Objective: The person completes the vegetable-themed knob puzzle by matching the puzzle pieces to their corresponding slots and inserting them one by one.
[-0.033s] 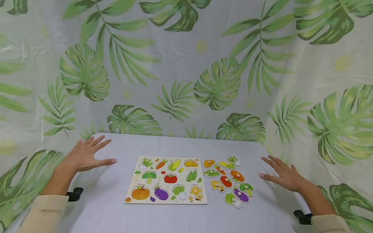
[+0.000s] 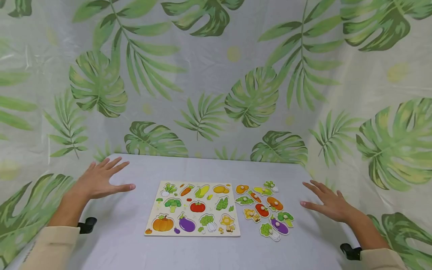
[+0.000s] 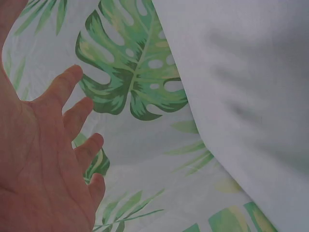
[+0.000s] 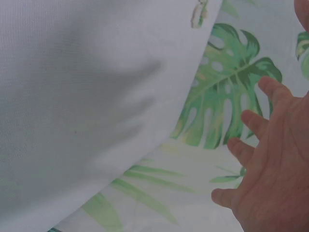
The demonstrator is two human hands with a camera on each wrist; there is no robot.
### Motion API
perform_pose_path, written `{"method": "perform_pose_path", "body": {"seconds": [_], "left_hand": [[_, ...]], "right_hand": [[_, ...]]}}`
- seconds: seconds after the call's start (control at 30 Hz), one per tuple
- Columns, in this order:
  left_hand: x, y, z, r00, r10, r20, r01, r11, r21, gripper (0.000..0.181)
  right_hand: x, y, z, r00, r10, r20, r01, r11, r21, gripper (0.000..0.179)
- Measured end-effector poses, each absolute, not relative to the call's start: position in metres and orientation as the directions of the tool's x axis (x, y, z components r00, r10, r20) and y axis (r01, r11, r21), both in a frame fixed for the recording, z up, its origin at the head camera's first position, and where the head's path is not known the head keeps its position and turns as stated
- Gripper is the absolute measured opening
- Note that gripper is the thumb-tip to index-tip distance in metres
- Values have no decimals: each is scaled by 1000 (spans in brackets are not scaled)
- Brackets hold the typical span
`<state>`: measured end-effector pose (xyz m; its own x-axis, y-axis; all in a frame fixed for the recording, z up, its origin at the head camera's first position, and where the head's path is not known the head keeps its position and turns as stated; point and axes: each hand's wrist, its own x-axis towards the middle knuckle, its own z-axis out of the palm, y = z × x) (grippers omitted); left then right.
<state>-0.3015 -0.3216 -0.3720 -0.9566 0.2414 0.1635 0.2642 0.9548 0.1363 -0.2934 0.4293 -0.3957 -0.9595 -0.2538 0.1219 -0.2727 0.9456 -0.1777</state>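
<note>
A pale puzzle board (image 2: 210, 213) printed with vegetables lies flat mid-table. Just right of it is a loose cluster of knobbed puzzle pieces, among them a tomato piece (image 2: 261, 210), an eggplant piece (image 2: 279, 225), a broccoli piece (image 2: 285, 218) and a pumpkin piece (image 2: 275, 204). My left hand (image 2: 98, 180) hovers left of the board, fingers spread and holding nothing; its palm and fingertips fill the left side of the left wrist view. To the right of the pieces my right hand (image 2: 329, 202) is held up, fingers extended, with nothing in it.
The table (image 2: 189, 255) has a white cover, and its edges show in both wrist views. A leaf-patterned curtain (image 2: 202, 75) hangs behind and on both sides. Black wrist mounts (image 2: 87, 225) sit by each sleeve.
</note>
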Motion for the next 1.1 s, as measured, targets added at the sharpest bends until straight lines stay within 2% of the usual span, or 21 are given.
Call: {"method": "perform_pose_path", "body": {"seconds": [0.6,0.87,1.1], "left_hand": [[-299,-317,-386,-945,253,208,286,946,150,100],[-303,-305,-396,-931,273,242,328,917,226,98],[-304,-289,-410,-943,266,201,318,900,298,99]], "right_hand": [[-302,422,-403,-958,-248,145,-274,942,-196,82],[-310,415,-407,-946,-273,175,-308,924,-225,81],[-322,409,-413,-941,-280,192,-323,911,-256,79]]}}
